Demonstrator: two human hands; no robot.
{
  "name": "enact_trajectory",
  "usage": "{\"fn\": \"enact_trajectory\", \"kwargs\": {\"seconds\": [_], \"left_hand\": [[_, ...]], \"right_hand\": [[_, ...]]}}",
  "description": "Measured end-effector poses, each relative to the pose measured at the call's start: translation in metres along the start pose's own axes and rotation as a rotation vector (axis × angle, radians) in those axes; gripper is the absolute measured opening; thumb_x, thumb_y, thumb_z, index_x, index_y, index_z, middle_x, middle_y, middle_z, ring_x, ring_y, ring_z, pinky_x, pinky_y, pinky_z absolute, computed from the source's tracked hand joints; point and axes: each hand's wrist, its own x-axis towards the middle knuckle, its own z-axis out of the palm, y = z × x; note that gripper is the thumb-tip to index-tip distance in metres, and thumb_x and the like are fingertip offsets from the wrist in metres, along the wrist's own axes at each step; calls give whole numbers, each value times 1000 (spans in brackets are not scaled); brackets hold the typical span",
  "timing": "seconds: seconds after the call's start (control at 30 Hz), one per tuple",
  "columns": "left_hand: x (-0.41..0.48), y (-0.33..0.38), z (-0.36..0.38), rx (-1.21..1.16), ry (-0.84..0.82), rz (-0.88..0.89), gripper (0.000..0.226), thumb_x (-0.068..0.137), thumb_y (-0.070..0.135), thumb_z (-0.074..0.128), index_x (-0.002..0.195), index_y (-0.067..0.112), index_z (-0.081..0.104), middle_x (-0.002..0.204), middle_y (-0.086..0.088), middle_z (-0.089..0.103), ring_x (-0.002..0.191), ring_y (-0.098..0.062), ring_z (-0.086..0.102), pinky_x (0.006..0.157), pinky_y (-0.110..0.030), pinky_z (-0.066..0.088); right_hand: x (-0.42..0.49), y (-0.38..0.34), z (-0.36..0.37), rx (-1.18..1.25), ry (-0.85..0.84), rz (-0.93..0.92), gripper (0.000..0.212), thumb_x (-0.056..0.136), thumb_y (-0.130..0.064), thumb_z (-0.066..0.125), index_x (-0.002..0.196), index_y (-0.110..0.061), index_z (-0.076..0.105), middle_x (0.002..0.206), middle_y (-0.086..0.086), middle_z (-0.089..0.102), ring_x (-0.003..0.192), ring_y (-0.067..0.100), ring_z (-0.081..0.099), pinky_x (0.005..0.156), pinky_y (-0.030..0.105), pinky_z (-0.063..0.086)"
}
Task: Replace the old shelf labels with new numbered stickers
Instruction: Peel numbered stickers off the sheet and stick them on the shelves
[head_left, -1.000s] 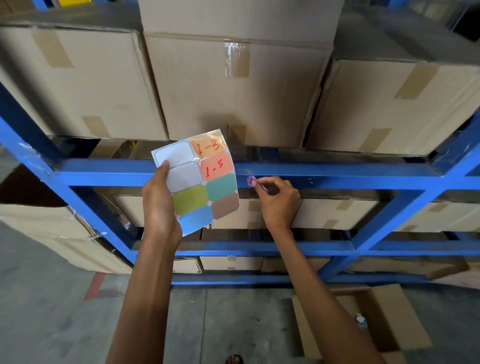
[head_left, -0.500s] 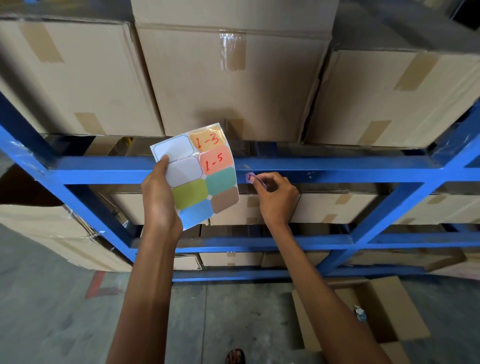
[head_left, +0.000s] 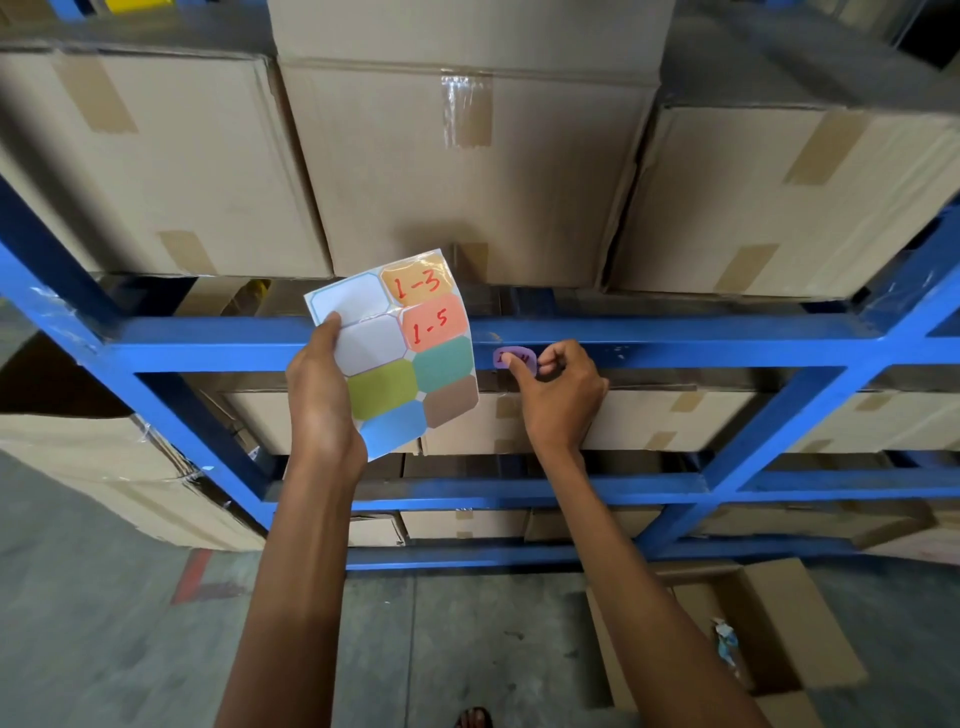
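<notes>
both forearms reach forward, left hand gripping the sticker sheet, right hand pinching the purple sticker.

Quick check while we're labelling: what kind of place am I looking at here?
Most likely a warehouse or stockroom: blue steel racking, taped cardboard cartons packed on every level, and a bare concrete floor below.

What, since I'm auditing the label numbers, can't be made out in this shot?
Head view:
- purple sticker on the blue beam: its red number is blurred and partly covered by the thumb of the right hand.
- sticker sheet: left edge hidden by the left hand.
- open carton on the floor: cut by the bottom edge; the item inside is too small to identify.
</notes>
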Motion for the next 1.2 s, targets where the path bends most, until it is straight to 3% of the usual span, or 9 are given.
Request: {"fn": "enact_trajectory", "kwargs": {"seconds": [0.23,0.37,0.5,0.63,0.8,0.93,1.03,1.13,1.2], "left_hand": [[-2,1,-2,23,16,39,25,99,44,57,108,24,69,102,-3,76,92,-26,70,84,-41,56],[-2,2,-4,23,7,52,22,99,43,57,97,26,70,90,2,75,84,-22,69,75,-35,54],[-3,2,-7,34,5,63,24,100,42,56,95,25,72,92,1,76,88,-24,69,79,-36,54],[-7,1,-10,38,6,51,25,99,44,56,91,26,71,96,-1,76,92,-28,69,85,-42,54],[-9,-2,-5,29,4,48,22,100,43,57,95,25,69,94,0,76,89,-26,70,80,-38,56],[-9,-4,-1,41,-20,44,24,100,42,56,93,24,71,94,-1,76,84,-26,69,77,-37,55],[-7,-5,-2,54,-23,62,25,99,42,56,90,25,71,88,1,76,79,-24,69,72,-34,54],[-4,-3,-4,61,-19,69,25,99,44,56,92,25,71,89,1,76,83,-25,69,76,-36,54],[-2,-1,-5,61,-14,73,24,99,44,56,94,26,71,89,1,75,84,-24,69,73,-35,54]], "right_hand": [[13,8,-14,5,-3,-90,34,75,-36,88,84,-18,61,80,-6,63,73,11,59,83,47,55],[25,18,-22,-2,-55,-96,34,75,-42,87,79,-19,63,77,-9,65,71,9,62,78,45,58],[33,25,-30,14,-101,-102,29,78,-38,86,77,-17,65,75,-7,66,68,6,61,67,32,59],[34,31,-36,-12,-67,-117,25,82,-31,84,82,-15,65,80,-3,68,71,10,62,69,31,59],[-3,34,-27,-113,88,-406,14,91,-17,72,102,-10,66,100,6,66,91,17,59,76,37,55],[-44,45,-7,-195,12,-574,44,86,-10,70,129,-5,62,136,14,61,127,26,54,101,39,49],[-64,51,6,-300,-143,-652,69,88,-16,63,152,-7,41,164,12,34,154,26,28,117,43,34],[-68,52,20,-465,-285,-626,89,91,-29,58,162,-6,10,172,14,1,160,30,2,128,49,16],[-63,53,29,-567,-341,-571,98,92,-37,58,162,-5,-3,171,17,-9,159,33,-6,129,52,9]]}}
